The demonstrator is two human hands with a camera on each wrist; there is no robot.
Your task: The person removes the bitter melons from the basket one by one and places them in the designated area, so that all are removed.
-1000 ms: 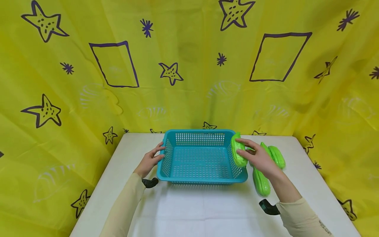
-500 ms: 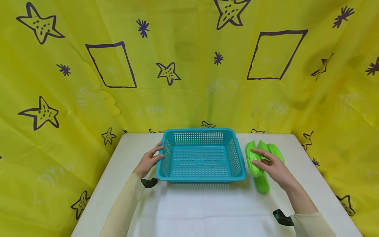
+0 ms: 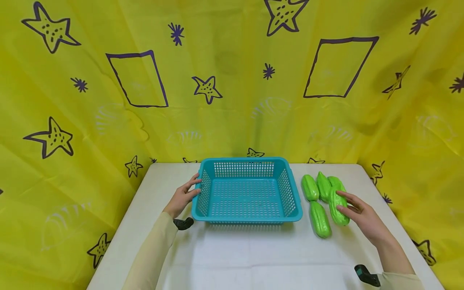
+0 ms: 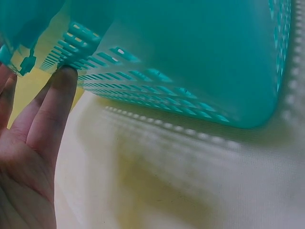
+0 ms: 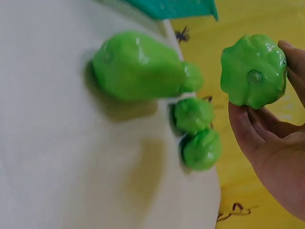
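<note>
My right hand (image 3: 366, 219) holds a green, ridged bitter melon (image 3: 338, 207) between thumb and fingers, above the right side of the table. In the right wrist view, the round end of this held bitter melon (image 5: 255, 71) faces the camera. Several similar ones lie nearby, among them a front bitter melon (image 3: 320, 219) and a left one (image 3: 309, 187). The back right one is partly covered by the held one. My left hand (image 3: 180, 200) touches the left side of a teal plastic basket (image 3: 246, 220); its fingers look fairly straight against the perforated wall.
The basket stands on a white-covered table (image 3: 232, 257), with nothing seen inside it. Behind and on both sides hangs a yellow curtain (image 3: 232, 125) with starfish drawings. Black wrist devices sit below each hand, such as the right one (image 3: 366, 275).
The right hand has carried the bitter melon from the basket's right rim rightward and toward the person, past the ones on the table. The left hand stays at the basket.
</note>
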